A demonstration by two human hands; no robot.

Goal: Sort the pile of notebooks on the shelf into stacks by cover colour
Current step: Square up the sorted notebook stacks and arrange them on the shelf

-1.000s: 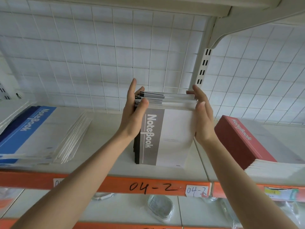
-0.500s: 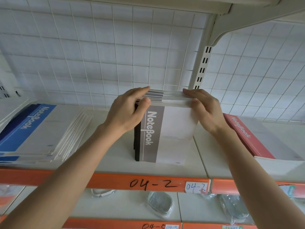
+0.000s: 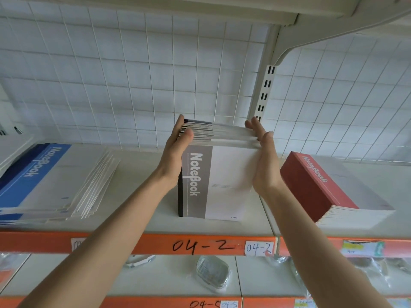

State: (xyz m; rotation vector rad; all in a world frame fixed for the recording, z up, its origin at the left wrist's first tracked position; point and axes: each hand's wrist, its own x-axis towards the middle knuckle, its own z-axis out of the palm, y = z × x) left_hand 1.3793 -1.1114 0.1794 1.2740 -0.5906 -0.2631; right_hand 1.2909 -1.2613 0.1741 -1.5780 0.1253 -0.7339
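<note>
A stack of grey-and-white notebooks (image 3: 224, 183) stands upright on its bottom edge in the middle of the white shelf (image 3: 142, 210). My left hand (image 3: 175, 156) lies flat against its left side with straight fingers. Against the stack's right side my right hand (image 3: 264, 161) presses, fingers straight too. A blue-covered pile (image 3: 33, 174) lies flat at the left, its lower notebooks fanned out to the right. At the right lies a neat red-covered stack (image 3: 329, 185).
A white wire grid (image 3: 133, 81) backs the shelf, with a slotted upright (image 3: 264, 92) behind the grey stack. An orange rail marked "04-2" (image 3: 200, 244) edges the front. Plastic-wrapped items (image 3: 212, 272) lie on the shelf below.
Half a second ago both hands curled over the top of the grey stack. Now they have opened and press flat on its two sides.
</note>
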